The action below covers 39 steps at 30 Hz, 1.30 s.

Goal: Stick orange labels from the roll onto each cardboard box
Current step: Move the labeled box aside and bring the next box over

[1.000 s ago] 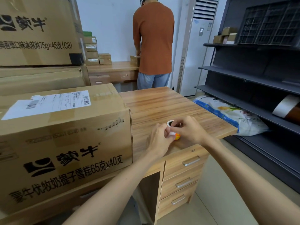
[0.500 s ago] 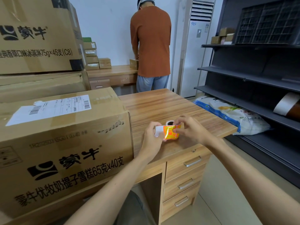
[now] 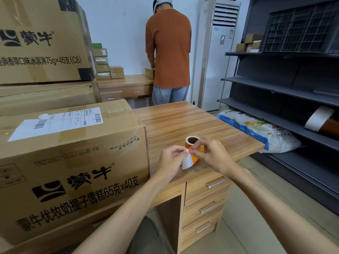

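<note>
A small roll of orange labels (image 3: 192, 140) stands on the wooden desk (image 3: 183, 121), near its front edge. My left hand (image 3: 171, 160) pinches the white backing strip (image 3: 187, 162) that hangs off the roll. My right hand (image 3: 211, 154) pinches the corner of an orange label (image 3: 194, 158) at the top of that strip. A large cardboard box (image 3: 73, 162) with black print and a white shipping slip sits on the desk just left of my hands. More big cardboard boxes (image 3: 42, 43) are stacked behind it.
A person in an orange shirt (image 3: 167, 48) stands with their back to me at a far desk (image 3: 124, 83) with small boxes. Dark shelving (image 3: 293, 85) runs along the right, with a printed sack (image 3: 260, 131) on the floor. Desk drawers (image 3: 205, 204) sit below my hands.
The roll went from lying under my hands to standing upright. I pulled out a stretch of backing strip with an orange label, and the strip now hangs down from my left fingers.
</note>
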Each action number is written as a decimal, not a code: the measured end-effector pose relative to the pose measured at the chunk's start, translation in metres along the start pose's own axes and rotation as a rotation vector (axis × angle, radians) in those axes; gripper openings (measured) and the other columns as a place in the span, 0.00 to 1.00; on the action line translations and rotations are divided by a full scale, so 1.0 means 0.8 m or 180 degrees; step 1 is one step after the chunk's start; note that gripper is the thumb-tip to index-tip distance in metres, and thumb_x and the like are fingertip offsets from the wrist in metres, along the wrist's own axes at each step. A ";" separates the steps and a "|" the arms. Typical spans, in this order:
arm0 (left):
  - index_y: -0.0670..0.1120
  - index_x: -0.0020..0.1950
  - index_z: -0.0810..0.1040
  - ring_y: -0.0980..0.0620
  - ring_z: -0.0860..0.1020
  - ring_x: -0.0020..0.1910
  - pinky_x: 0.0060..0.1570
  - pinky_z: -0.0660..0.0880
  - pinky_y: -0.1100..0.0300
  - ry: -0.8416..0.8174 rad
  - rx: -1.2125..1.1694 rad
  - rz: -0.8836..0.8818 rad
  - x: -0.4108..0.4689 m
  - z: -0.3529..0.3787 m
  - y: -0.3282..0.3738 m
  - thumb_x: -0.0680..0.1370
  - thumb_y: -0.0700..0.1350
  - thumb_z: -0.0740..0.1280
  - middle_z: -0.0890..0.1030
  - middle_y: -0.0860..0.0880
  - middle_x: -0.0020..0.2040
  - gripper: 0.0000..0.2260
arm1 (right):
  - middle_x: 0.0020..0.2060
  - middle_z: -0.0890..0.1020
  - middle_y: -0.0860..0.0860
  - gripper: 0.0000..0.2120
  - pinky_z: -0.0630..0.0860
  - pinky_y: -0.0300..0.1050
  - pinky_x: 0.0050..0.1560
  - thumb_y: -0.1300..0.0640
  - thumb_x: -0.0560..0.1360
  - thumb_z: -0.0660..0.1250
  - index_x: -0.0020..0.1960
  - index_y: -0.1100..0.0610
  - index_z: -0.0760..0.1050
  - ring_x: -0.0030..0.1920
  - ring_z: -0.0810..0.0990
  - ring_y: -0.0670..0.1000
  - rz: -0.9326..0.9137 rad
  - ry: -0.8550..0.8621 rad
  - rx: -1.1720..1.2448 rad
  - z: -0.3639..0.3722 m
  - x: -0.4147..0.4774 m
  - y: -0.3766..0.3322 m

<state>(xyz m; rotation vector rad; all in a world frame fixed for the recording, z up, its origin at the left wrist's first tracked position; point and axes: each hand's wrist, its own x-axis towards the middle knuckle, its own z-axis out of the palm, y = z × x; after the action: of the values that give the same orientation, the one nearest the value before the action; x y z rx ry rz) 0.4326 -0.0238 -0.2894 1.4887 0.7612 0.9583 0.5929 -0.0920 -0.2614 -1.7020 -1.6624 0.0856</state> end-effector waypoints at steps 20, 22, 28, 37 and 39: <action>0.51 0.47 0.87 0.50 0.83 0.51 0.55 0.80 0.54 -0.0279 -0.0055 -0.0107 -0.006 0.002 0.006 0.80 0.39 0.69 0.87 0.50 0.48 0.10 | 0.44 0.82 0.45 0.05 0.67 0.41 0.38 0.50 0.74 0.73 0.44 0.52 0.85 0.34 0.71 0.41 0.0132 0.0056 0.0406 -0.003 -0.011 0.006; 0.49 0.48 0.88 0.51 0.84 0.48 0.53 0.79 0.55 -0.0269 -0.0098 -0.0130 -0.005 0.002 0.005 0.80 0.38 0.69 0.87 0.50 0.46 0.09 | 0.43 0.82 0.46 0.03 0.66 0.41 0.37 0.53 0.74 0.74 0.44 0.52 0.85 0.32 0.69 0.42 0.0147 0.0090 0.0535 -0.002 -0.012 0.004; 0.51 0.45 0.87 0.50 0.82 0.50 0.56 0.78 0.52 -0.0210 -0.0058 -0.0127 -0.002 0.001 0.003 0.79 0.39 0.69 0.87 0.49 0.47 0.10 | 0.41 0.83 0.46 0.03 0.66 0.42 0.37 0.55 0.75 0.73 0.43 0.51 0.86 0.32 0.68 0.43 0.0182 0.0110 0.0575 -0.002 -0.012 0.005; 0.46 0.46 0.87 0.53 0.83 0.47 0.47 0.77 0.59 0.0004 0.0075 -0.0023 -0.003 0.004 0.006 0.76 0.41 0.73 0.87 0.49 0.44 0.03 | 0.38 0.84 0.49 0.03 0.67 0.44 0.33 0.54 0.74 0.73 0.42 0.50 0.83 0.28 0.67 0.43 0.0422 0.0212 0.0795 0.000 -0.016 -0.002; 0.45 0.46 0.87 0.53 0.82 0.46 0.47 0.78 0.58 0.0188 0.0113 -0.0059 0.001 0.004 0.004 0.76 0.39 0.73 0.87 0.47 0.45 0.03 | 0.34 0.82 0.42 0.05 0.65 0.37 0.29 0.59 0.75 0.72 0.40 0.54 0.82 0.26 0.67 0.44 0.0504 0.0263 0.0884 -0.003 -0.017 -0.006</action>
<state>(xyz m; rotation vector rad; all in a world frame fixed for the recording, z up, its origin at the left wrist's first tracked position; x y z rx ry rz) 0.4357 -0.0252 -0.2857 1.4868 0.8371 0.9828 0.5880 -0.1057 -0.2634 -1.5987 -1.3829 0.3033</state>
